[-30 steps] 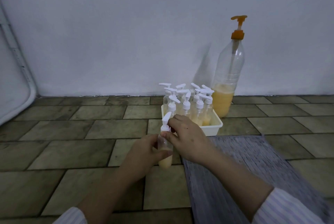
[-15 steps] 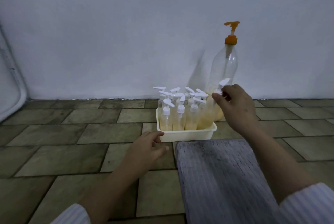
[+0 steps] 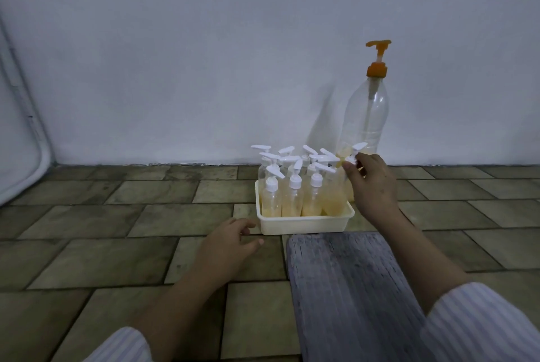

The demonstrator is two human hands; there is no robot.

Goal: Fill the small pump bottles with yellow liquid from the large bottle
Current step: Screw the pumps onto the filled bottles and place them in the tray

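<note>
Both grips are to be told apart, nearest first. Nearest, the left hand is held low over the tiled floor, fingers loosely spread and nothing grasped, just short of the near corner of the white tray. Beside it, a weathered grey plank is laid on the floor, its far end close against the tray's front wall.

Further out, the right hand is closed by its fingertips on the white pump head of one small pump bottle, which is held at the tray's right rear corner; whether its base is already seated in the tray cannot be told, since the hand hides it. The other small bottles are packed upright in the tray, and yellow liquid is seen in the lower part of those in the front row.

Farthest, against the white wall, the large bottle with its orange pump is stood upright, mostly drained, with a low yellow level left.

The filling is judged to be nearly complete, with the held bottle to be set among the rest. Levels in the rear bottles are hidden.
</note>
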